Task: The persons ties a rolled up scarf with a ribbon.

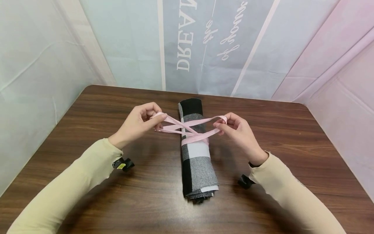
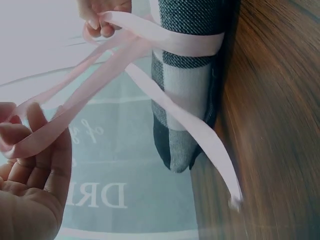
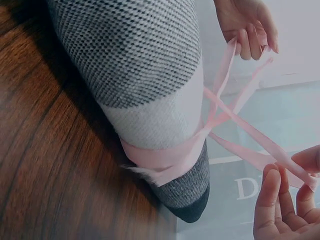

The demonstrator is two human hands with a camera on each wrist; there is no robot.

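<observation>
A rolled black, grey and white checked cloth (image 1: 201,174) lies lengthwise on the table, with a pink ribbon (image 1: 191,139) round its middle. Left of the roll, my left hand (image 1: 135,123) pinches a loop of the ribbon between thumb and fingers. On the other side my right hand (image 1: 241,133) pinches a second loop. The two loops cross above the roll. In the left wrist view a loose ribbon tail (image 2: 212,142) hangs past the cloth. The right wrist view shows the ribbon band (image 3: 162,157) wrapped against the cloth, its frayed end sticking out beneath.
The brown wood-grain table (image 1: 140,201) spreads around the roll. Behind it hangs a pale blue backdrop (image 1: 134,48) with printed lettering, and light fabric walls stand at both sides. Black wrist-worn devices show at the left cuff (image 1: 127,165) and the right cuff (image 1: 245,181).
</observation>
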